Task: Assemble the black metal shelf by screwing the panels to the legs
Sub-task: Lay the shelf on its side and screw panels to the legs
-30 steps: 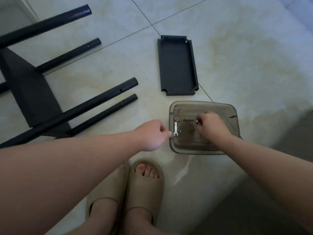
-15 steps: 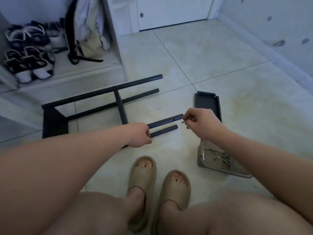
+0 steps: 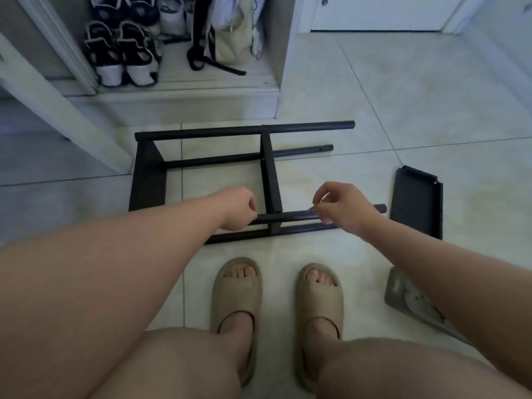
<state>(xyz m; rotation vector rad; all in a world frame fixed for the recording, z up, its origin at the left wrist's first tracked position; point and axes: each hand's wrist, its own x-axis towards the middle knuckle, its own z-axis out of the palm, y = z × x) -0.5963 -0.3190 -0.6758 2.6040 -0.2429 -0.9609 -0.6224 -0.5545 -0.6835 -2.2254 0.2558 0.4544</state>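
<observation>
The right hand had left the plastic tray at lower right and pinched a screw over the near leg of the shelf frame lying mid-frame on the floor, ready for fastening, while the left hand sat curled at that leg, its grip unclear.

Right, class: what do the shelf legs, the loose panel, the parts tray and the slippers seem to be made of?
Legs: metal tube with a matt black coating; round, thin, with drilled holes.
Loose panel: likely sheet metal, same matt black; folded rim.
Parts tray: smoky translucent plastic; contents show through.
Slippers: probably moulded foam, matt beige, one piece.
</observation>
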